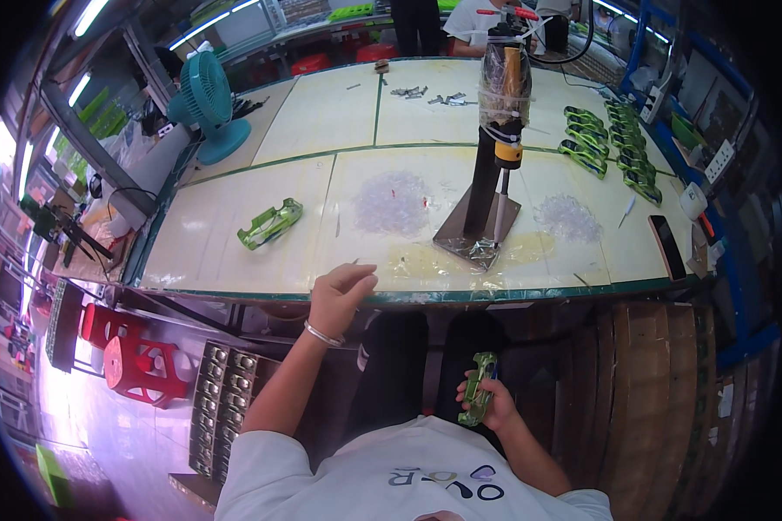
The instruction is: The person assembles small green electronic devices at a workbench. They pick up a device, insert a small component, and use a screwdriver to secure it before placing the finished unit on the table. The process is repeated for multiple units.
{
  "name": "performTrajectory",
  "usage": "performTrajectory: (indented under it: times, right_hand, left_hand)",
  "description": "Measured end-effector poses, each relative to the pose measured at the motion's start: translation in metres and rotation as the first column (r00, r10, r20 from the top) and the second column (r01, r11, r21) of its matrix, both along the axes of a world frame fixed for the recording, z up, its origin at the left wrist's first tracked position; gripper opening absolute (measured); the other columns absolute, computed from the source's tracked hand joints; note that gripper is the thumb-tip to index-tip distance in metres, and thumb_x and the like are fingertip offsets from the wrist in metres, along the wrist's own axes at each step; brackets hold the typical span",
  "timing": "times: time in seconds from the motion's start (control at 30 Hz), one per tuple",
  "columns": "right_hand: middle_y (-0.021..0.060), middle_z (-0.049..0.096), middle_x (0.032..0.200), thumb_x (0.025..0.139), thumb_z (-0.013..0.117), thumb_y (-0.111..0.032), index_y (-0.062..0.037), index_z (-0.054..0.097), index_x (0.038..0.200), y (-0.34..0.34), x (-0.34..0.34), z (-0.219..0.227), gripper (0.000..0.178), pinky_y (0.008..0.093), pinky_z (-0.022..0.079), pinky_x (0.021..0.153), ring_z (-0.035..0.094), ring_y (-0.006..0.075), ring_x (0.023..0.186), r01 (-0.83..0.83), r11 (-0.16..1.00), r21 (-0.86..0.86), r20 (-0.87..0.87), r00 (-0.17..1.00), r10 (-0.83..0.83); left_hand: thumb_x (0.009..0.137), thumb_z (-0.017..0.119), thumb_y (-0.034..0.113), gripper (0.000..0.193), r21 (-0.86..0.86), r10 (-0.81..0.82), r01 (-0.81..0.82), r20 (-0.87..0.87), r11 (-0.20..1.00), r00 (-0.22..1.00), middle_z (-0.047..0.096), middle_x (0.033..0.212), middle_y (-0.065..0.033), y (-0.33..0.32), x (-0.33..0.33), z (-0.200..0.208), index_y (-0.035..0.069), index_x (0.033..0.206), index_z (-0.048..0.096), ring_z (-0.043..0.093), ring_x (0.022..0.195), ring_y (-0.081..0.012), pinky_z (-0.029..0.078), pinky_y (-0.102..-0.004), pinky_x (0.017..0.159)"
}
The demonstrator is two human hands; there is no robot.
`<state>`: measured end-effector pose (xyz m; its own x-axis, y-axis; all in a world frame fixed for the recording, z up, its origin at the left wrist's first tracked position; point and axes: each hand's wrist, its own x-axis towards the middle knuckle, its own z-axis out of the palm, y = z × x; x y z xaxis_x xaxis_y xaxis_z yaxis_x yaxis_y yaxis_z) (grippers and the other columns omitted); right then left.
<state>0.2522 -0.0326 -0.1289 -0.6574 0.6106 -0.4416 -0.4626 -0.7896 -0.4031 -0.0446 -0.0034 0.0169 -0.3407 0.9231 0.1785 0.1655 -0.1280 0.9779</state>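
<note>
My right hand is closed around a green toy car body, held low in front of my lap. My left hand hovers at the front table edge, its fingertips bent together towards the right. Whatever may be between those fingertips is too small to make out. Another green toy car body lies tilted on the table, left of and beyond my left hand. Past my fingers spreads a heap of small clear plastic pieces with a few red bits. A second clear heap lies farther right.
A plastic-wrapped upright tool stands on a brown metal base. Several green car bodies sit in rows at right, beyond a phone. A teal fan is at left. Red stools and cardboard flank me.
</note>
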Motion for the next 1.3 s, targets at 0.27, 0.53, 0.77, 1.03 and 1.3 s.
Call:
performTrajectory:
  times: [0.27,0.53,0.77,1.03,1.3]
  right_hand:
    - [0.0114,0.056,0.086,0.064,0.066,-0.011,-0.0025,0.042,0.105,0.021,-0.008,0.070,0.049,0.0275,0.046,0.066,0.058,0.0205,0.075,-0.274,0.781,0.561,0.420,0.907,0.017]
    - [0.0130,0.057,0.083,0.055,0.075,-0.018,-0.0028,0.043,0.105,0.036,-0.028,0.152,0.061,0.0317,0.046,0.068,0.059,0.0245,0.081,-0.536,0.319,0.782,0.622,0.637,-0.455]
    - [0.0124,0.056,0.086,0.054,0.074,-0.017,-0.0038,0.044,0.103,0.037,-0.029,0.159,0.059,0.0334,0.047,0.068,0.058,0.0266,0.078,-0.527,0.119,0.841,0.480,0.627,-0.614]
    - [0.0075,0.051,0.103,0.057,0.074,-0.014,-0.0053,0.040,0.115,0.039,-0.025,0.133,0.068,0.0281,0.040,0.082,0.049,0.0135,0.094,0.191,0.697,0.692,0.013,0.961,-0.276]
    - [0.0131,0.036,0.125,0.068,0.066,-0.005,-0.0092,0.025,0.123,-0.009,-0.060,0.103,0.069,0.0366,0.029,0.097,0.035,0.0235,0.117,0.416,0.761,0.497,-0.135,0.904,-0.406]
  left_hand:
    - [0.074,0.058,-0.003,0.019,0.020,-0.121,0.120,0.189,0.993,0.975,0.057,0.077,-0.0064,-0.024,0.036,0.018,-0.003,0.093,0.059,0.056,0.067,-0.0112,0.047,-0.0213,0.060]
    - [0.068,0.061,-0.007,0.030,0.207,-0.376,0.368,0.000,0.906,0.926,0.053,0.079,-0.0073,-0.046,0.081,0.037,-0.002,0.097,0.058,0.053,0.069,-0.0121,0.043,-0.0205,0.061]
    - [0.060,0.067,-0.005,0.031,0.223,-0.307,0.388,-0.325,0.894,0.895,0.046,0.077,-0.0039,-0.039,0.099,0.041,0.000,0.091,0.062,0.046,0.069,-0.0113,0.036,-0.0200,0.058]
    - [0.070,0.060,-0.003,0.026,0.227,-0.237,0.232,-0.004,0.946,0.971,0.053,0.086,-0.0093,-0.038,0.101,0.019,-0.002,0.096,0.058,0.052,0.076,-0.0137,0.041,-0.0231,0.067]
    - [0.084,0.049,0.009,0.020,-0.155,0.132,-0.019,0.757,0.988,0.640,0.058,0.095,-0.0175,-0.035,0.116,-0.025,-0.004,0.098,0.049,0.057,0.089,-0.0242,0.046,-0.0318,0.079]
